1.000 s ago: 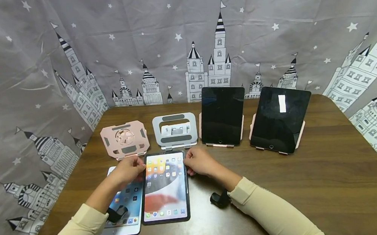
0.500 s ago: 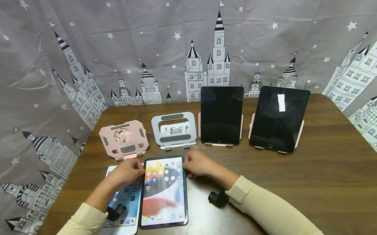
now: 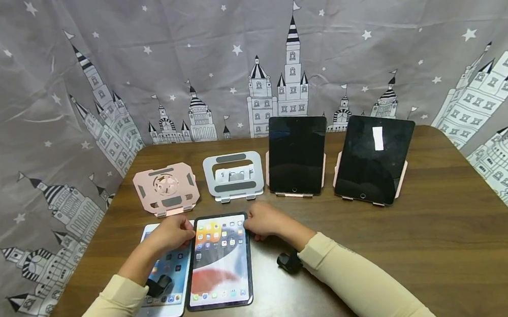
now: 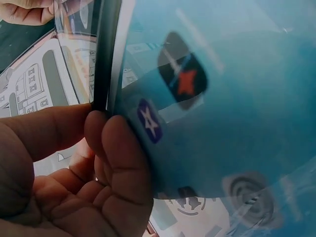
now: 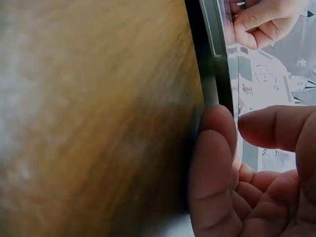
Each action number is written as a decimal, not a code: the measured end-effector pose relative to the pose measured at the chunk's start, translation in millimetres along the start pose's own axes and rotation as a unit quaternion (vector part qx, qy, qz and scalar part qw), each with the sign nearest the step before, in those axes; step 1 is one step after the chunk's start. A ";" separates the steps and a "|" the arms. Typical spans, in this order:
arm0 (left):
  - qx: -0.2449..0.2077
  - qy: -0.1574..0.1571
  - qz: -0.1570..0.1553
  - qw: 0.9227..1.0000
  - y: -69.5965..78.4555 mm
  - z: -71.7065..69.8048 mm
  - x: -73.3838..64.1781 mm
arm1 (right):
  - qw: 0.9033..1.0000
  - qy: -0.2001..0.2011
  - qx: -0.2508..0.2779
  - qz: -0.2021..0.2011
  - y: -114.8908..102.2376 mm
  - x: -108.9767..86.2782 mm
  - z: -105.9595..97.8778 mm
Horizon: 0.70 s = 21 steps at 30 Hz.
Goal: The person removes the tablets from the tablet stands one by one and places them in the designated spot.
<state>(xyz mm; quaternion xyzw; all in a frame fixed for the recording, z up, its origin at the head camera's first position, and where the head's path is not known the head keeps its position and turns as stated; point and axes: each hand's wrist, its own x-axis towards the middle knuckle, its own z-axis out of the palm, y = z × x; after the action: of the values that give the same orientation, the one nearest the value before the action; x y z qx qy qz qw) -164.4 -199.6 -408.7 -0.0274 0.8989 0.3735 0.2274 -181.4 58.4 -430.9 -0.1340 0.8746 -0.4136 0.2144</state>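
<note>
A tablet in a black frame (image 3: pixel 220 264), its home screen lit, lies in front of me between my hands. My left hand (image 3: pixel 174 232) pinches its left edge near the top, and my right hand (image 3: pixel 263 220) pinches the right edge at about the same height. In the left wrist view, thumb and fingertips meet at the tablet's dark edge (image 4: pixel 106 54). The right wrist view has the opposite edge (image 5: pixel 215 59) between thumb and fingers. Directly to the left is a white tablet (image 3: pixel 170 271), also lit, partly covered by my left hand and wrist.
Behind stand a pink tablet stand (image 3: pixel 166 188) and a grey-white stand (image 3: pixel 234 186), neither bearing a tablet. Further right, two dark tablets, one upright (image 3: pixel 297 154) and one tilted (image 3: pixel 374 162), rest on pink stands. Everything is on a wooden table (image 3: pixel 448 221) before a castle-print curtain (image 3: pixel 204 25).
The black-framed tablet has slid a little toward me and slightly left, mostly in the first half second. Its top edge is now further from the grey-white stand. Both hands stayed at its sides.
</note>
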 end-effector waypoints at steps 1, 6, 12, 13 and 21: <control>0.003 0.000 0.002 1.000 0.1 0.0 -0.1 | 1.000 -0.001 -0.006 0.000 -0.6 -0.1 -0.2; 0.005 0.004 0.007 1.000 -1.9 0.8 0.0 | 0.999 0.004 -0.041 -0.002 -3.6 -0.7 -0.6; 0.007 0.009 0.006 1.000 -2.4 2.6 0.1 | 0.997 0.014 -0.077 -0.006 -4.7 -1.8 0.9; 0.007 0.010 0.005 1.000 -2.2 2.8 -0.1 | 0.997 0.015 -0.081 -0.006 -4.7 -1.6 1.1; 0.014 0.016 0.000 1.000 -2.4 4.7 1.1 | 0.995 0.017 -0.102 -0.007 -4.7 0.7 1.1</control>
<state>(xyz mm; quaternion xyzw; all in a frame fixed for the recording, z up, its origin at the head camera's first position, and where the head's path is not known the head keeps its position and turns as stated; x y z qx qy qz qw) -163.0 -198.0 -413.7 -0.0303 0.9076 0.3606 0.2130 -181.3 54.5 -428.0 -0.1538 0.9148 -0.3262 0.1819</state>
